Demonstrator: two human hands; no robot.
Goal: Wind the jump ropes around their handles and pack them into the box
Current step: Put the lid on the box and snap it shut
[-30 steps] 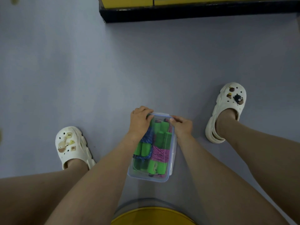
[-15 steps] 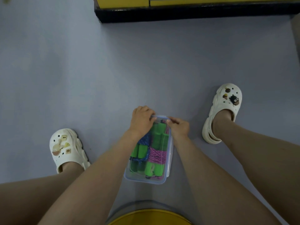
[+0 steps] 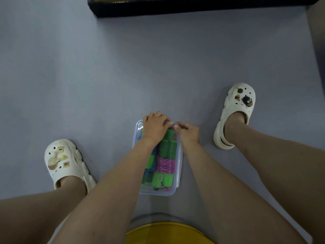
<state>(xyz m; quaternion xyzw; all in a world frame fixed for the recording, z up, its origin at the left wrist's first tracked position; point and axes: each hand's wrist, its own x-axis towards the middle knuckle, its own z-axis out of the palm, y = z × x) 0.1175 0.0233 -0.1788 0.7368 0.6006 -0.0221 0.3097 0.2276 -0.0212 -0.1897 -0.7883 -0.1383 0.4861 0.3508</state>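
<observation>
The widest free room I see is the grey floor (image 3: 123,67) beyond the box (image 3: 178,161), open from left to right as far as the black base of a yellow unit (image 3: 175,9) along the far edge. Both hands crowd the box's far end. The left hand (image 3: 155,127) curls over the rim and the right hand (image 3: 189,133) pinches it just beside. The left forearm covers the box's left side. Inside, wound ropes (image 3: 166,164) fill the box. A white shoe (image 3: 65,162) stands well left and another (image 3: 235,113) near right, with a bare lane of floor between each and the box. On the near side, a yellow rounded edge (image 3: 167,233) and both thighs close the way.
</observation>
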